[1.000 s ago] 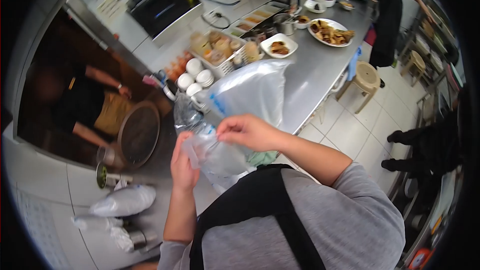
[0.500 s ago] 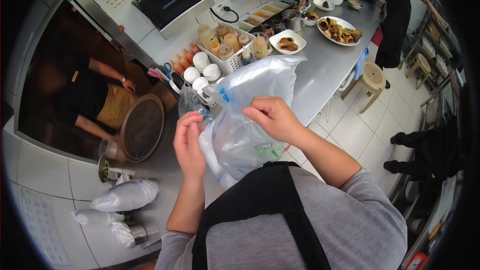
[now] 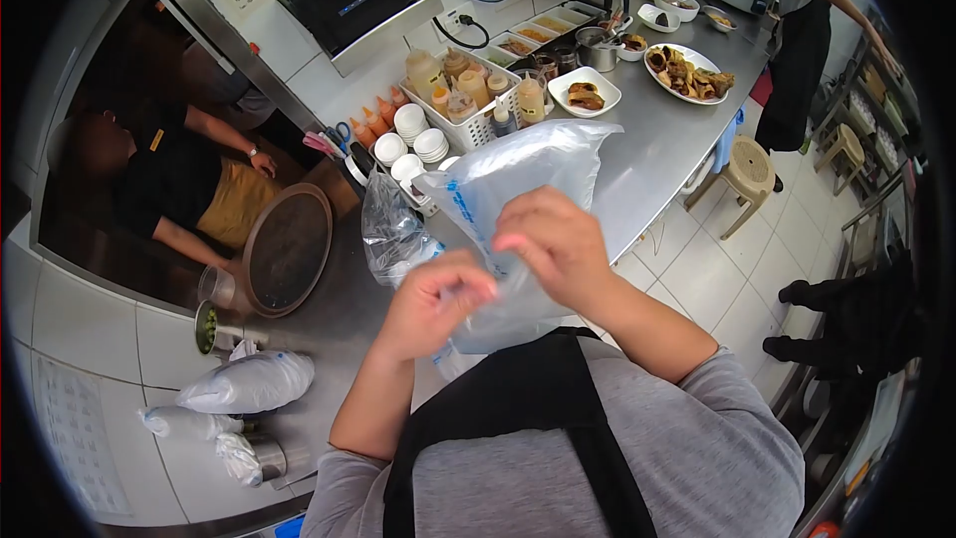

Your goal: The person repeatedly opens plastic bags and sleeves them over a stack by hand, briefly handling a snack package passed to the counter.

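A large clear plastic bag with blue print [image 3: 538, 159] spreads over the metal counter in front of my body. My right hand [image 3: 556, 247] is closed over its middle, thumb and fingertips pinching the film. Lower and to the left, my left hand [image 3: 438, 305] is also closed on the film near the bag's lower part; motion blurs its fingertips. Behind my left hand lies a crumpled clear plastic bag [image 3: 390, 229]. White cups [image 3: 408, 144] stand beyond it, beside a white basket of sauce bottles [image 3: 468, 120].
A square plate of food [image 3: 584, 92] and an oval platter [image 3: 687, 75] lie farther along the counter [image 3: 647, 154]. A round brown tray [image 3: 289, 251] stands left, by a person [image 3: 189, 174] in the opening. Filled bags [image 3: 249, 384] lie lower left. Another person [image 3: 802, 50] stands back right.
My hands have moved closer together; the left has shifted right and curled inward. The large bag has shifted slightly to the right and its blue print shows beside my right hand.
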### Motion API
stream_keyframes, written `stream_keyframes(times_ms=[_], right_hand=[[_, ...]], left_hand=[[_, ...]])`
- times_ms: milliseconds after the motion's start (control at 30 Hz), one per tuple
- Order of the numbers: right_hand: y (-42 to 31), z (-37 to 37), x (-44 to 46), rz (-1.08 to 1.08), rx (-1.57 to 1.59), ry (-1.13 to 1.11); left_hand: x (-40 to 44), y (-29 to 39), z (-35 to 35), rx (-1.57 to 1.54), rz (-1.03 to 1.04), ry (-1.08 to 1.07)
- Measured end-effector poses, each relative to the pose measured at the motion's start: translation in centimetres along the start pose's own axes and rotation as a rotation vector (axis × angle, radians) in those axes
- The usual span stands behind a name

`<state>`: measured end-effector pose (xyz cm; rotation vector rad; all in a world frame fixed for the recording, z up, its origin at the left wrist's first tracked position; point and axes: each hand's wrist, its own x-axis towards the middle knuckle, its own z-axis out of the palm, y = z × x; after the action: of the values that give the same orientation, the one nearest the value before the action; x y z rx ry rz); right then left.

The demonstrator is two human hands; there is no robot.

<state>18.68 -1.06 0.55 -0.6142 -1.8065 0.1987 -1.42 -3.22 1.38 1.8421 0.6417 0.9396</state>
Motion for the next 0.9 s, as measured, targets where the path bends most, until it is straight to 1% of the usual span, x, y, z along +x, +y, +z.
stream_keyframes(times_ms=[33,67,100,133,167,200,233,267,300,333,367,400,467,500,533,567,600,633,667,700,733,767,800,833,867,900], right_hand=[[0.4,-0.6,-0.2,0.15,0.151,0.012],[0.6,-0.9,-0.2,0.3,0.301,0.023],[0.1,-1.1,-0.1,0.301,0.303,0.019],[-0.8,-1.5,0.2,0.379,0.398,-0.096],[-1.3,-1.7,0.3,0.459,0.492,-0.211],[-1.2,-1.4,0.1,0.467,0.493,-0.215],[-1.2,-1.0,-0.3,0.331,0.327,-0.289],[-1.2,-0.9,-0.6,0.194,0.161,-0.36],[-1.1,-1.2,-0.7,0.206,0.16,-0.361],[-0.9,-1.7,-0.5,0.331,0.258,-0.387],[-0.7,-2.1,-0.4,0.456,0.358,-0.41],[-0.7,-2.1,-0.4,0.465,0.359,-0.406],[-0.6,-2.0,-0.3,0.225,0.268,-0.251],[-0.6,-2.1,-0.1,0.229,0.264,-0.245],[-0.5,-2.3,0.2,0.28,0.312,-0.068],[-0.4,-2.4,0.4,0.327,0.357,0.108],[-0.2,-2.8,0.3,0.326,0.354,0.11],[0.1,-3.2,0.1,0.494,0.547,0.096],[0.5,-3.6,-0.1,0.662,0.742,0.083],[1.0,-3.7,-0.4,0.664,0.742,0.087],[1.7,-3.7,-0.8,0.676,0.747,-0.161],[2.1,-3.7,-1.1,0.68,0.743,-0.409],[2.2,-3.6,-1.4,0.68,0.74,-0.403],[2.1,-3.6,-1.6,0.68,0.664,-0.399],[2.3,-3.4,-1.9,0.681,0.589,-0.394],[3.0,-3.2,-2.2,0.681,0.588,-0.389]], left_hand=[[0.0,0.2,0.1,0.001,0.0,0.003],[0.0,0.6,0.4,0.075,-0.02,-0.082],[0.0,0.9,0.6,0.148,-0.041,-0.167],[-0.1,0.4,0.6,0.145,-0.044,-0.164],[-0.1,-0.6,0.5,0.134,-0.022,0.025],[-0.1,-1.0,0.6,0.121,-0.002,0.212],[0.1,-1.1,0.4,0.088,-0.019,0.312],[0.2,-1.2,0.5,0.081,-0.027,0.309],[0.2,-1.3,0.5,0.026,0.047,0.303],[0.2,-1.4,0.6,-0.028,0.123,0.297],[0.0,-1.7,0.5,-0.062,0.158,0.217],[-0.2,-2.0,0.4,-0.066,0.151,0.211],[-0.3,-2.2,0.3,-0.19,0.123,-0.002],[0.0,-1.6,0.2,-0.037,0.045,-0.037],[0.2,-1.6,0.4,-0.039,0.046,-0.043],[0.3,-1.5,0.6,0.096,-0.036,-0.038],[0.4,-1.6,0.7,0.232,-0.117,-0.03],[0.5,-1.8,0.7,0.233,-0.115,-0.032],[0.6,-2.2,0.7,0.098,0.038,0.159],[0.8,-2.4,0.6,-0.041,0.188,0.348],[0.9,-2.3,0.5,-0.042,0.187,0.343],[1.1,-1.9,0.2,-0.384,0.156,0.314],[1.3,-1.7,0.0,-0.724,0.121,0.279],[1.3,-1.9,0.1,-0.83,0.114,0.234],[0.9,-2.4,0.1,-0.83,0.113,0.23],[0.6,-2.5,0.2,-0.969,0.009,0.22]])
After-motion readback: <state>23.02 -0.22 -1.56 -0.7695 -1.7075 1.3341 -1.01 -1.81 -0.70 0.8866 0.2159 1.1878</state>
